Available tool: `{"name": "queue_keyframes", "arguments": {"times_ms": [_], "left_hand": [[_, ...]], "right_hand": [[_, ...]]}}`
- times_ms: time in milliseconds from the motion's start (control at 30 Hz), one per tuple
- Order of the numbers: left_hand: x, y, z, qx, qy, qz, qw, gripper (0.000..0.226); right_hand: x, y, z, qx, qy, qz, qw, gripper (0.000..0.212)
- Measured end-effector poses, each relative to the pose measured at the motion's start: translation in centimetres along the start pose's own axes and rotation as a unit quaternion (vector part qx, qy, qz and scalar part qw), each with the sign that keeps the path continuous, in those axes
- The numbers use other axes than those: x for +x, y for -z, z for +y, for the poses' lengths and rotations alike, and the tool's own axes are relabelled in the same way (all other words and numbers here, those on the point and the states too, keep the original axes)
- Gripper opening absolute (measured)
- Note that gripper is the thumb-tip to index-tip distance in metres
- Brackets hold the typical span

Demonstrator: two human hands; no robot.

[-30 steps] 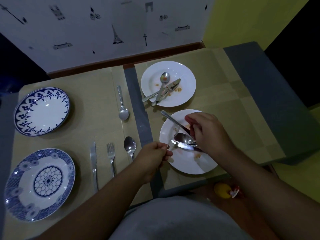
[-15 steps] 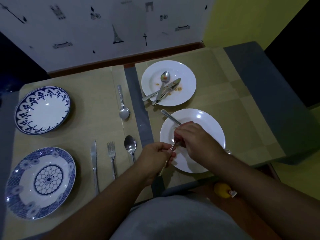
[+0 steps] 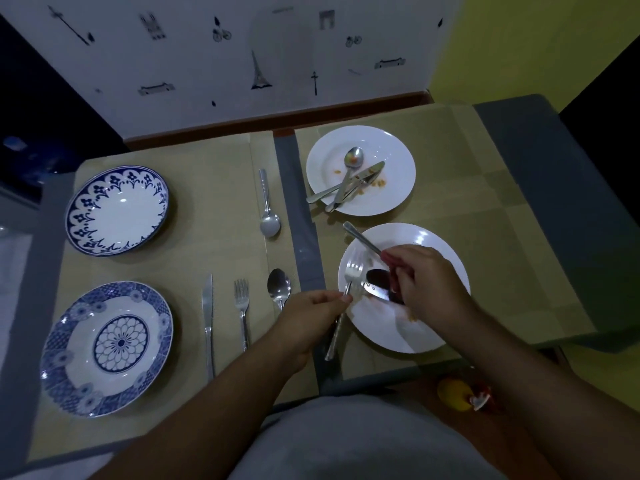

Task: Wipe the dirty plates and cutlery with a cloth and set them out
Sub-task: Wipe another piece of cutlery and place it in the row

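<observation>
Holding: the left hand (image 3: 311,320) pinches the fork (image 3: 351,271) by its handle, tines up, over the left rim of the near white plate (image 3: 426,337).
Right hand (image 3: 429,282): fingers curled round a reddish cloth (image 3: 391,263) (dim light; taken to be the wiping cloth), above the plate's middle, just right of the tines.
Near white plate, contents: dirty spoon (image 3: 377,274) and dirty knife (image 3: 375,291) lying partly under the right hand; orange smears on the near part.
Far white plate (image 3: 398,178): carries heaped cutlery (image 3: 349,181), a spoon, knife and fork, with orange food bits; unwiped by the look of it.
Set out, left half of the table (image 3: 207,251): far blue plate (image 3: 116,209) and near blue plate (image 3: 107,348), both looking clean; a laid knife (image 3: 207,317), laid fork (image 3: 242,306) and laid spoon (image 3: 278,287) in a row beside the near one; a lone spoon (image 3: 268,209) beside the far one.
Progress: judged under halfway; one place laid, the second only begun.
Left: wipe the held fork, five more pieces and both white plates, then set them out.
</observation>
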State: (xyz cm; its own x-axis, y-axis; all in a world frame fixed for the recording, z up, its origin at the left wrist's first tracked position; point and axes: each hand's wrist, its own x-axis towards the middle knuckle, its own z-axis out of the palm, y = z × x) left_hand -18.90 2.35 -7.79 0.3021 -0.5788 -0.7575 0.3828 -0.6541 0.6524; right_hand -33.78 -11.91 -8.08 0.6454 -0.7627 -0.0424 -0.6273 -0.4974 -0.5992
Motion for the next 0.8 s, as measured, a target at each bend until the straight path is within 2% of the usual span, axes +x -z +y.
{"name": "queue_keyframes", "arguments": {"times_ms": [133,267,367,533,700,800], "left_hand": [[0.0,1.7,0.7,0.03,-0.056,0.049,0.997,0.012],[-0.3,3.4,1.7,-0.059,-0.075,0.033,0.995,0.023],[-0.5,4.4,2.1,-0.122,-0.077,0.042,0.989,0.026],[-0.3,6.0,1.8,-0.183,-0.11,0.071,0.974,0.011],[0.1,7.7,1.0,-0.242,-0.136,0.053,0.959,0.014],[0.3,8.9,0.6,-0.269,-0.13,0.035,0.954,0.024]], "right_hand": [[-0.5,-1.2,-1.8,0.056,-0.014,-0.027,0.998,0.03],[-0.7,-2.1,-3.4,0.111,-0.011,-0.048,0.993,0.029],[-0.3,-2.8,-4.5,0.11,-0.009,-0.058,0.992,0.031],[0.2,-3.9,-5.7,0.134,-0.011,-0.075,0.988,0.032],[0.5,-5.2,-6.6,0.101,-0.013,-0.095,0.99,0.035],[0.5,-5.8,-7.3,0.097,-0.001,-0.107,0.99,0.035]]}}
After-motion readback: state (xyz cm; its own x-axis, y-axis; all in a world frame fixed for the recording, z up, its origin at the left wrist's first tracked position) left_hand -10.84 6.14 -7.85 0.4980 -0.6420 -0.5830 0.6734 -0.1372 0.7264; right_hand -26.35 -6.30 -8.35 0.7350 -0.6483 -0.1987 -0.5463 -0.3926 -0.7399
